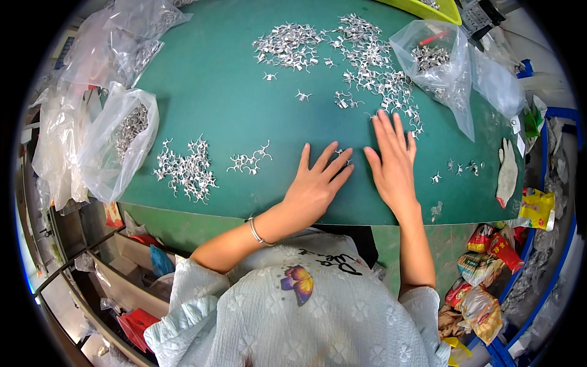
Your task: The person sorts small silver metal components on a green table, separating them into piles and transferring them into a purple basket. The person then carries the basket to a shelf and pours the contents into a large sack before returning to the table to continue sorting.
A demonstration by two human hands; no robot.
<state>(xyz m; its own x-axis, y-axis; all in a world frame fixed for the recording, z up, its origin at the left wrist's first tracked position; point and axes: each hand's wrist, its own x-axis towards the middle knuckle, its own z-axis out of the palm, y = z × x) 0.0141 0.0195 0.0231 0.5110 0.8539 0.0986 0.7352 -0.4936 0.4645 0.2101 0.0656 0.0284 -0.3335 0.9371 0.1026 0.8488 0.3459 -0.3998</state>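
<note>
My left hand (pixel 313 188) lies low over the green tabletop (pixel 226 98), fingers spread, with a few small silver metal clips partly hidden at its fingertips. Stretched out flat, my right hand (pixel 392 168) has its fingertips at the near end of a long pile of the same curved-legged clips (pixel 373 58). Farther off is another heap of clips (pixel 287 46). To the left of my left hand lie a small group of clips (pixel 249 160) and a denser pile (pixel 186 170). Neither hand grips anything that I can see.
Clear plastic bags of metal parts stand at the left (pixel 131 131) and right (pixel 431 58). A white glove (pixel 507 174) and several loose clips (pixel 458 168) lie at the right. A yellow-green tray (pixel 428 11) sits at the far edge. Snack packets (pixel 483 269) are beside the table.
</note>
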